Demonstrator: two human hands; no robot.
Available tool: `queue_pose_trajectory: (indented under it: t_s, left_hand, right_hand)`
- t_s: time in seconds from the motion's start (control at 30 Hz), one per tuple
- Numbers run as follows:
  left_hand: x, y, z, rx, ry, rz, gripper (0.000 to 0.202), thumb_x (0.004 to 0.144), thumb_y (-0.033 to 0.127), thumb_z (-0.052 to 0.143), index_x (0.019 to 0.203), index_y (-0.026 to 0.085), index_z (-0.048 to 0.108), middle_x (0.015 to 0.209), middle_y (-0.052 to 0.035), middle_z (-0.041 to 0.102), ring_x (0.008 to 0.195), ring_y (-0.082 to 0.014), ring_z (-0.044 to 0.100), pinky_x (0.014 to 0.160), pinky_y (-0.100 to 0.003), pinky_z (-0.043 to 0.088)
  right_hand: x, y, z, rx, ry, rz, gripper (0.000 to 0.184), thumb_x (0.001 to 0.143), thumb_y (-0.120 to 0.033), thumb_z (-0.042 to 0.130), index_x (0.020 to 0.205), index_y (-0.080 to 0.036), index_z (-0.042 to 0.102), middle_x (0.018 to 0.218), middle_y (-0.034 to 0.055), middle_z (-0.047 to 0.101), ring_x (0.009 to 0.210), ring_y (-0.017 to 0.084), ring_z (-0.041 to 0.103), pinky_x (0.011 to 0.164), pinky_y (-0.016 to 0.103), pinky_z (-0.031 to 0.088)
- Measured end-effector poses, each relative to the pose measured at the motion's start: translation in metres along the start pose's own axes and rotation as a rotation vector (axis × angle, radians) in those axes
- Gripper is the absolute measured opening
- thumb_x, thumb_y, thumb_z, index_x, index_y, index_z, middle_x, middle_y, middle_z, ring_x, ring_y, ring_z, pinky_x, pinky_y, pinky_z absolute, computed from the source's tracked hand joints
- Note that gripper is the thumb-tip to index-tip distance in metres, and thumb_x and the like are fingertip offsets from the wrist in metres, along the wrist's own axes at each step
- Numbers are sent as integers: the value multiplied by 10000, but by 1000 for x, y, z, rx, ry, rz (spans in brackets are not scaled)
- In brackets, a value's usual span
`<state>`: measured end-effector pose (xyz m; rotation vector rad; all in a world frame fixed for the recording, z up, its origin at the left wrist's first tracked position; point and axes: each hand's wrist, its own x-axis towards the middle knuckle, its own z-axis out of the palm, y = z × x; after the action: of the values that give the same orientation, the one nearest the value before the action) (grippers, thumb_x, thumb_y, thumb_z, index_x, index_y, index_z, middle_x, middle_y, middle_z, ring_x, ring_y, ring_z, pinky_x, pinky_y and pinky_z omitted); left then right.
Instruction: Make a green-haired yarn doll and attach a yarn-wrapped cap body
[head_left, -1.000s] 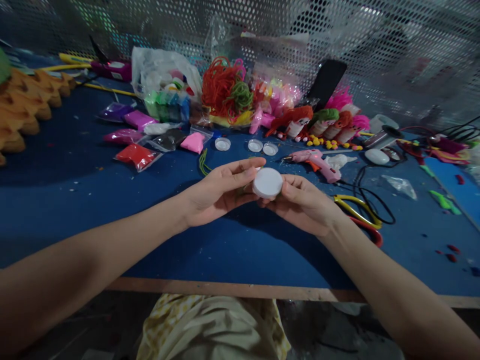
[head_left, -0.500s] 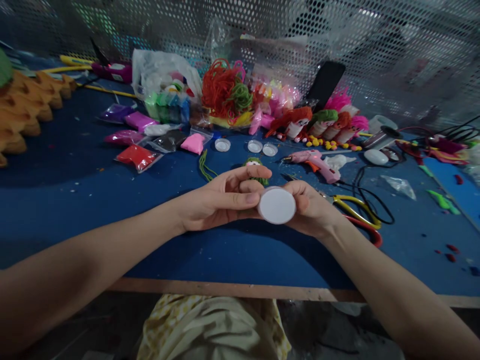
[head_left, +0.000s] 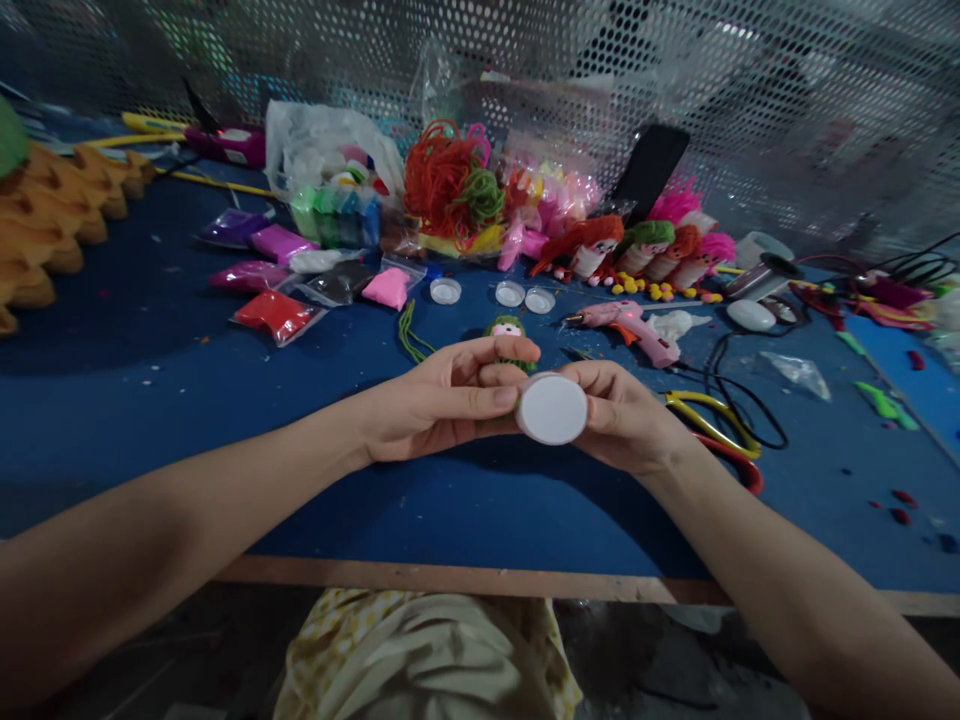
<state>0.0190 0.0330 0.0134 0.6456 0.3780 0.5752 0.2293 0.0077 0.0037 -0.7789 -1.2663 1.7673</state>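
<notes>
Held white round piece (head_left: 553, 409) above blue tabletop (head_left: 420, 520), flat face in full view. Gripped its left edge with left hand (head_left: 435, 400), thumb against rim; pinched opposite edge with right hand (head_left: 622, 415). Noted green-haired figure (head_left: 508, 328) just beyond left fingers, pink glue gun (head_left: 646, 335) and scissors (head_left: 697, 397) near right hand.

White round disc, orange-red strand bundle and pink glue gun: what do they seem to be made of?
White round disc: probably matte plastic, perhaps card; its face is flat and even.
Orange-red strand bundle: likely soft, dull yarn, from its thin tangled loops.
Pink glue gun: seemingly hard, smooth plastic, from its moulded-looking body.
</notes>
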Motion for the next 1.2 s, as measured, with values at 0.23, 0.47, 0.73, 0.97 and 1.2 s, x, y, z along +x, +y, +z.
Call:
queue_pose_trajectory:
  t_s: [0.23,0.47,0.73,0.97,1.2]
  left_hand:
    - [-1,-2,-1,84,28,65,400,641,176,959,951,204,708,755,43,654,747,-101,694,802,-238,623]
    - [4,6,-6,76,88,46,484,625,201,961,1046,232,724,887,4,717,840,-167,732,805,-296,636]
    - [10,18,-17,622,205,-16,215,772,95,728,971,170,701,856,-27,731,792,-157,728,750,-298,619]
    - [11,12,-25,1544,282,418,244,787,107,575,940,197,743,962,-41,793,851,-196,725,799,-314,564]
    - [-1,30,-15,2153,1050,233,375,935,200,476,1272,75,580,1249,-241,664,1097,-374,691,823,-425,578]
  right_hand:
    - [-1,1,-1,-81,37,-9,412,651,-545,897,772,-195,717,705,8,674,615,125,556,623,283,486]
    - [6,-3,-1,-69,34,4,560,766,-763,695,828,-207,720,706,16,663,641,166,638,675,348,569]
    - [13,-4,-3,-274,426,256,615,844,-742,611,1022,-158,684,624,34,680,451,149,585,372,246,389]
    - [9,-4,-1,-1164,295,-91,561,788,-665,734,1064,-176,735,957,54,705,673,135,586,585,283,429]
    - [5,1,4,-1487,225,-149,383,889,-500,690,1121,-196,714,1097,68,698,947,226,669,698,316,434]
